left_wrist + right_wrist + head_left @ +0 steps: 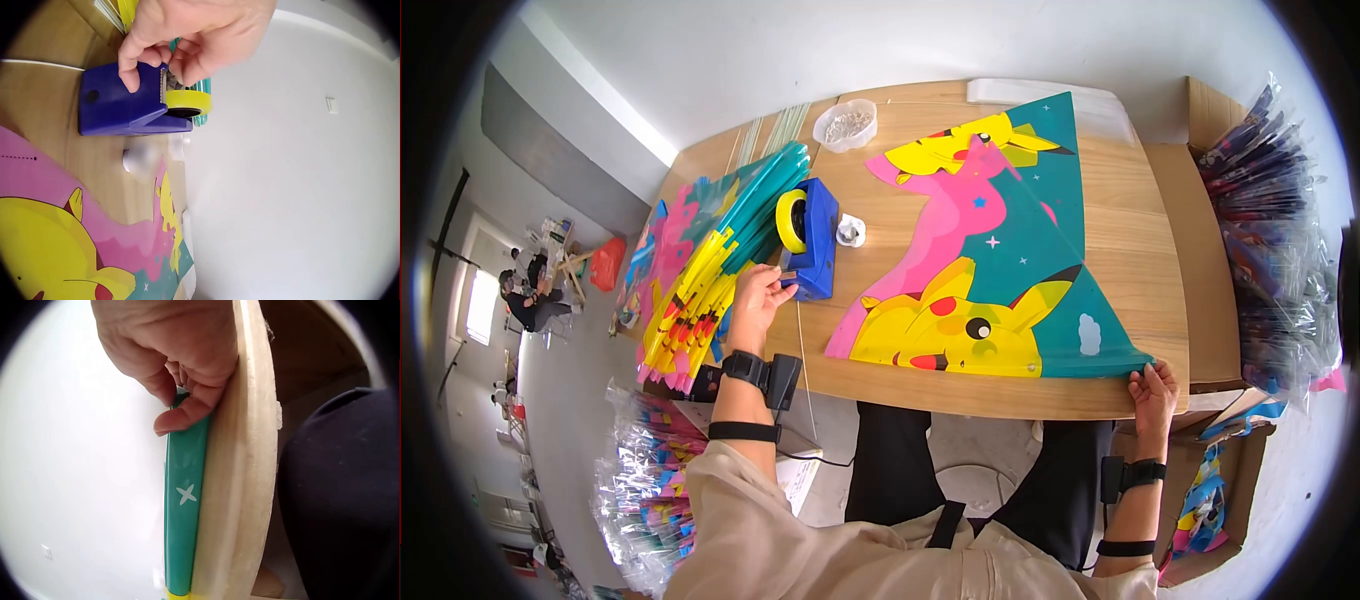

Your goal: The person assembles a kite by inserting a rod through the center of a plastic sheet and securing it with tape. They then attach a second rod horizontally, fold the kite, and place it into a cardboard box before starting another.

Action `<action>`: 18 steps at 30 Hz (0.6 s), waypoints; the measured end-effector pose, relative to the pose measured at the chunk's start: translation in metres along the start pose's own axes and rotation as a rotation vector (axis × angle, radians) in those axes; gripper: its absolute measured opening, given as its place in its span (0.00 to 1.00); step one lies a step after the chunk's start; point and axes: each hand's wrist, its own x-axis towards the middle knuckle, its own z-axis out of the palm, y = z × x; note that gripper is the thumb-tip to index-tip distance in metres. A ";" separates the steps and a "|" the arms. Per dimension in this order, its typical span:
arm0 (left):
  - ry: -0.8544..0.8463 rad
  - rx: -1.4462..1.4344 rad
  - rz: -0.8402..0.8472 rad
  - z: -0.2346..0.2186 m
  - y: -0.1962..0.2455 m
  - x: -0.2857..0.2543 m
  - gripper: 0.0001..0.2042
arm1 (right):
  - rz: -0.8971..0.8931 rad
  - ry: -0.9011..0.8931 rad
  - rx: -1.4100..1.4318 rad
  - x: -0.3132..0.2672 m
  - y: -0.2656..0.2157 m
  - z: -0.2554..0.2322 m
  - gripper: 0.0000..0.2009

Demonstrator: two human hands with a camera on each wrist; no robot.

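Note:
A printed sheet (1025, 230) in teal, pink and yellow lies on the wooden table. Its near right corner is pinched by the right hand (1155, 392); in the right wrist view the right hand (178, 359) grips the teal edge (186, 487), which is folded or rolled over. At the blue tape dispenser (820, 240), the left hand (757, 298) has its fingertips at the cutting end. The left wrist view shows the left hand (187, 37) with thumb and finger pinching at the tape end, beside the serrated blade and the yellow tape roll (190, 100) on the dispenser (119, 103).
Left of the dispenser lies a pile of folded printed sheets (700, 290). Behind stand a clear bowl (846, 126) of small parts and a small white roll (851, 231). Cardboard boxes (1195, 260) and wrapped bundles (1265, 230) are at the right; more bundles hang at the lower left.

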 end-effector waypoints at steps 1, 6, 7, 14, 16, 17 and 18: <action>-0.051 -0.099 0.045 -0.004 -0.005 -0.003 0.03 | -0.005 -0.007 -0.003 -0.001 0.000 0.000 0.01; -0.048 -0.207 0.107 -0.002 -0.017 -0.025 0.04 | -0.027 -0.012 0.001 0.002 0.002 -0.002 0.01; 0.007 -0.243 0.057 -0.002 -0.020 -0.026 0.03 | -0.027 -0.023 -0.001 0.003 0.003 -0.003 0.01; -0.005 -0.387 -0.294 -0.008 -0.038 -0.009 0.07 | 0.024 -0.011 -0.038 0.002 -0.003 -0.003 0.01; -0.035 -0.449 -0.364 -0.006 -0.035 -0.007 0.08 | 0.056 -0.015 -0.028 0.001 -0.005 -0.004 0.01; -0.023 -0.459 -0.378 -0.004 -0.032 -0.006 0.08 | 0.084 -0.021 -0.019 0.001 -0.008 -0.004 0.02; -0.015 -0.466 -0.397 -0.001 -0.030 -0.006 0.09 | 0.083 -0.007 -0.017 0.002 -0.009 -0.004 0.02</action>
